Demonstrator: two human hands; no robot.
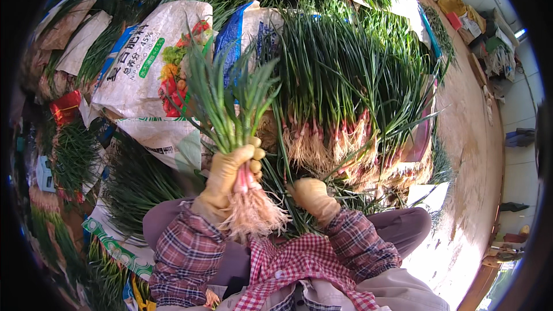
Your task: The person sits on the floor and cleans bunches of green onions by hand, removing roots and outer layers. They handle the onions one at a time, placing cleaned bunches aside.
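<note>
My left hand (227, 172), in a yellowish glove, grips a bunch of spring onions (242, 134) around the lower stems. Its green leaves point away from me, and its reddish stem bases and pale, stringy roots (257, 214) hang toward my lap. To the right, my gloved right hand (315, 198) is curled with its back up. One thin spring onion stalk (284, 162) runs down to its fingertips, which seem to pinch the lower end. Just beyond this hand lies a large heap of spring onions (332, 73), roots (319, 149) facing me.
White woven sacks (138, 65) with print lie beyond my left hand. Loose green leaves (138, 185) lie beside my left knee. More bundles (75, 151) fill the left side. A bare floor strip (471, 147) runs along the right, with assorted items (497, 52) by the wall.
</note>
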